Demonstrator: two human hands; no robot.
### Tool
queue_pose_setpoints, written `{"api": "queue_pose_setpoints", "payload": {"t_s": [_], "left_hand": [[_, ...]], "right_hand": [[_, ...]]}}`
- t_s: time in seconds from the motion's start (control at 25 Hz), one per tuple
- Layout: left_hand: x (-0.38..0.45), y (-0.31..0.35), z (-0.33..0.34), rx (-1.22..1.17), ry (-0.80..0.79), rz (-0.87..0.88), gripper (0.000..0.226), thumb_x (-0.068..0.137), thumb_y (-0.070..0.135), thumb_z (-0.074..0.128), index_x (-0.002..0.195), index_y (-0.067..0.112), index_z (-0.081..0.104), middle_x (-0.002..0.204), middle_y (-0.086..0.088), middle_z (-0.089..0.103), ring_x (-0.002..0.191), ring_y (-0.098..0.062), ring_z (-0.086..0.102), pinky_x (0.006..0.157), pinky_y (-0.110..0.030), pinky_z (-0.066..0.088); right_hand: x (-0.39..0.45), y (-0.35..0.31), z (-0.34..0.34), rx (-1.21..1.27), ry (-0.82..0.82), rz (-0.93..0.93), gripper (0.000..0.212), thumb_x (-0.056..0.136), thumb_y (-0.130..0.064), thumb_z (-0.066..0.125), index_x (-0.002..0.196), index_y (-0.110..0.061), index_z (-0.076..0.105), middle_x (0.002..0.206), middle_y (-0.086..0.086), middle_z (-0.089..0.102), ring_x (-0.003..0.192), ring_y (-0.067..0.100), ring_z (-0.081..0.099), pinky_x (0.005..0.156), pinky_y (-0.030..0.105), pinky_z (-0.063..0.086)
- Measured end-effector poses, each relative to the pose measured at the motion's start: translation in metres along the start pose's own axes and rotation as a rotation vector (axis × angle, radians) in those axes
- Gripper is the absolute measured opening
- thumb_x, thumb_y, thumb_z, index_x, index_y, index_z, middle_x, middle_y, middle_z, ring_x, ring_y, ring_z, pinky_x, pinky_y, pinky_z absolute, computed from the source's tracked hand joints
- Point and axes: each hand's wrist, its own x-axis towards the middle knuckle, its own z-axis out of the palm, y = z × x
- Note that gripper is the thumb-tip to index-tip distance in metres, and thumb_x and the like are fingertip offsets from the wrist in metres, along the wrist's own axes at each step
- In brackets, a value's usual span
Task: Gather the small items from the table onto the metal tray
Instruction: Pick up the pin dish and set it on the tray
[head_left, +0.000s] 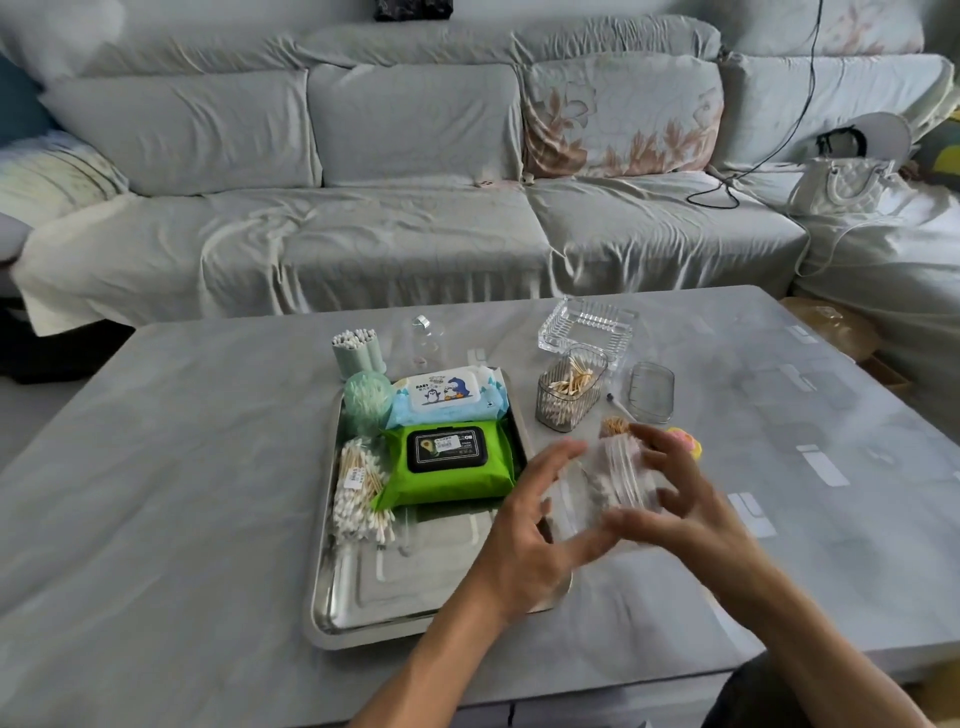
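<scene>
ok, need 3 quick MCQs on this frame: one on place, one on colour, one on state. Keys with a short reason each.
1. Where does the green wipes pack lie?
A. on the metal tray
B. on the sofa
C. on the bare table right of the tray

2. What colour is the flip lid on that green pack?
A. white
B. black
C. red

3. What state is the clear ribbed box of cotton swabs right of the tray in?
A. lid shut
B. tipped on its side
C. upright and open, its lid beside it

Answers:
1 A, the pack rests inside the tray rim, below the blue penguin wipes pack.
2 B, the lid is a dark black rectangle with a small label.
3 C, swab sticks show through the open top and the clear lid stands apart on the table.
</scene>
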Motion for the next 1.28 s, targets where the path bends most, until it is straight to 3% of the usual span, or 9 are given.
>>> {"api": "queue_pose_setpoints", "payload": {"t_s": [0.16,0.32,0.44,0.56,0.68,0.84,0.96,1.08,1.28], "left_hand": [[-0.03,0.022,-0.036,-0.422,0.08,-0.068,0.064,0.081,0.041,0.072,0.136,0.043,0.041,0.135,0.02,0.057,0.125,-0.015,0.058,0.1,-0.048,0.051],[-0.053,0.014,-0.076,-0.407,0.264,-0.104,0.043,0.083,0.048,0.063,0.124,0.039,0.052,0.134,-0.004,0.059,0.128,-0.026,0.055,0.109,-0.062,0.036],[-0.062,0.016,-0.097,-0.371,0.279,-0.123,0.034,0.087,0.043,0.058,0.119,0.033,0.055,0.122,-0.006,0.064,0.122,-0.035,0.058,0.107,-0.063,0.037],[-0.061,0.023,-0.113,-0.452,0.243,-0.274,0.04,0.087,0.047,0.06,0.119,0.023,0.059,0.123,-0.017,0.065,0.115,-0.04,0.061,0.095,-0.056,0.049],[-0.06,0.024,-0.119,-0.501,0.173,-0.319,0.048,0.086,0.049,0.061,0.121,0.016,0.059,0.125,-0.023,0.064,0.115,-0.04,0.062,0.089,-0.051,0.052],[-0.057,0.016,-0.104,-0.363,0.266,-0.117,0.032,0.087,0.034,0.055,0.116,0.021,0.054,0.112,-0.009,0.063,0.102,-0.008,0.064,0.078,-0.017,0.051],[-0.059,0.014,-0.103,-0.385,0.301,-0.107,0.032,0.087,0.037,0.055,0.116,0.023,0.055,0.109,-0.002,0.071,0.107,-0.019,0.067,0.086,-0.037,0.052],[-0.063,0.004,-0.109,-0.439,0.317,-0.128,0.036,0.087,0.043,0.058,0.118,0.026,0.056,0.12,-0.012,0.067,0.119,-0.04,0.059,0.101,-0.061,0.041],[-0.07,-0.008,-0.105,-0.486,0.356,-0.078,0.059,0.086,0.045,0.057,0.129,0.006,0.048,0.118,-0.003,0.067,0.117,-0.044,0.057,0.103,-0.07,0.033]], "right_hand": [[-0.005,-0.04,0.057,0.017,-0.187,-0.048,0.079,0.067,-0.065,0.067,0.138,-0.057,0.034,0.132,-0.009,0.05,0.101,0.012,0.069,0.09,0.042,0.058],[0.001,-0.043,0.108,-0.047,-0.301,-0.015,0.078,0.072,-0.072,0.06,0.14,-0.059,0.023,0.142,-0.009,0.048,0.112,0.011,0.064,0.101,0.046,0.049],[0.004,-0.046,0.123,0.0,-0.416,-0.052,0.078,0.077,-0.054,0.07,0.14,-0.055,0.025,0.145,-0.008,0.044,0.102,0.01,0.068,0.087,0.037,0.057],[0.006,-0.048,0.127,-0.13,-0.423,-0.239,0.082,0.08,-0.04,0.078,0.142,-0.044,0.026,0.142,-0.011,0.048,0.112,0.009,0.065,0.094,0.034,0.054],[0.006,-0.05,0.128,-0.287,-0.366,-0.355,0.085,0.074,-0.055,0.077,0.142,-0.042,0.028,0.136,-0.015,0.053,0.111,0.006,0.064,0.096,0.031,0.053],[0.008,-0.049,0.14,0.001,-0.22,0.017,0.068,0.071,-0.08,0.054,0.126,-0.039,0.054,0.116,0.001,0.066,0.084,0.023,0.073,0.072,0.045,0.062],[0.007,-0.049,0.133,0.058,-0.333,0.027,0.069,0.072,-0.07,0.064,0.136,-0.052,0.042,0.135,-0.013,0.054,0.11,0.009,0.065,0.087,0.037,0.058],[0.004,-0.053,0.131,-0.015,-0.318,0.015,0.075,0.066,-0.052,0.078,0.133,-0.054,0.044,0.127,-0.016,0.055,0.096,0.006,0.069,0.078,0.035,0.061],[0.004,-0.054,0.142,-0.203,-0.187,-0.003,0.072,0.056,-0.072,0.075,0.121,-0.054,0.049,0.112,-0.02,0.061,0.082,0.008,0.07,0.08,0.041,0.059]]}}
